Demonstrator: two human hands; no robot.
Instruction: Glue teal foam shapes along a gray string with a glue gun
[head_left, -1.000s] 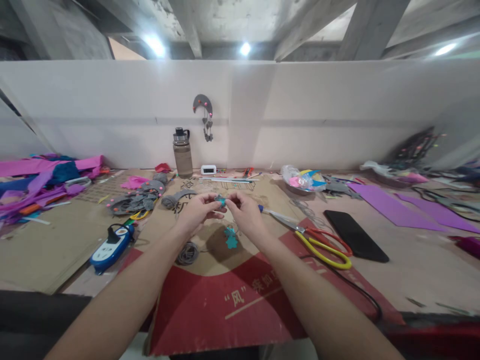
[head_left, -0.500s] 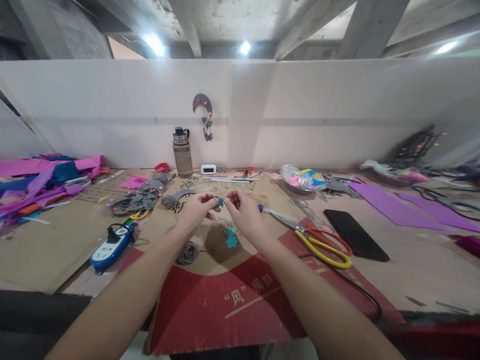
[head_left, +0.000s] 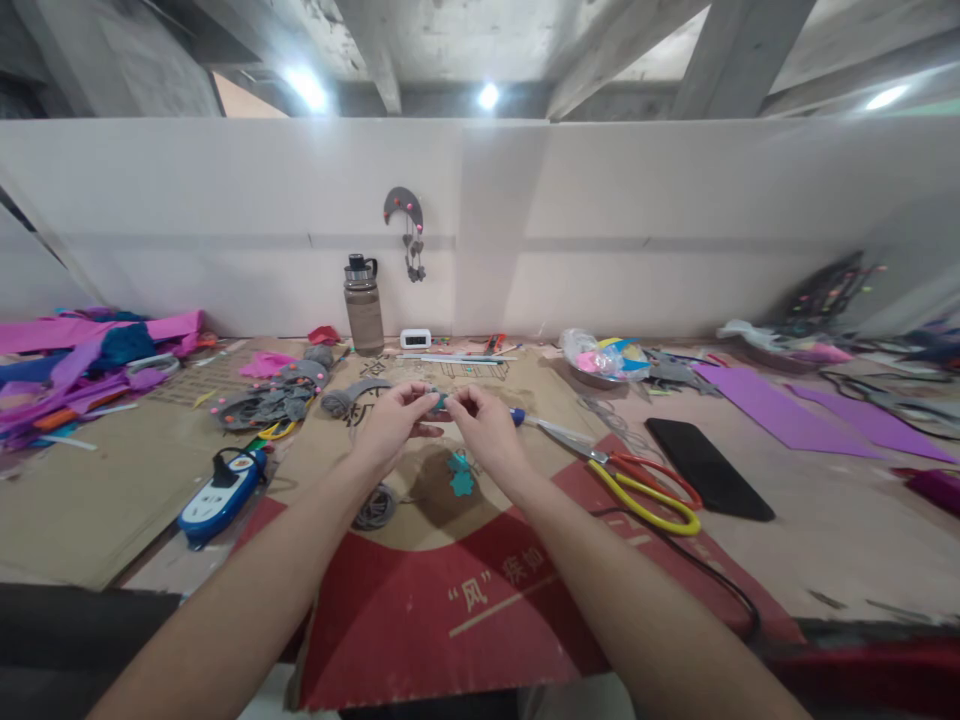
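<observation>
My left hand (head_left: 397, 420) is closed in a pinch on a small teal piece (head_left: 439, 402), above the cardboard. The fingertips of my right hand (head_left: 484, 425) press together at the other side of the same piece. The fingers cover much of it, so its shape is hard to make out. Below my hands lie several teal cut-outs (head_left: 460, 476) with scalloped edges. A coil of grey yarn (head_left: 375, 508) rests beside my left forearm.
Red-and-yellow-handled scissors (head_left: 645, 490) and a black phone (head_left: 709, 468) lie to the right. On the left are a blue-and-white power strip (head_left: 223, 497) and grey felt pieces (head_left: 277, 395). A bottle (head_left: 364, 310) stands against the wall. Purple sheets (head_left: 780, 410) lie far right.
The fingers of my left hand have curled slightly closer around the teal piece. Both hands stay in nearly the same place, and the things on the table have not moved.
</observation>
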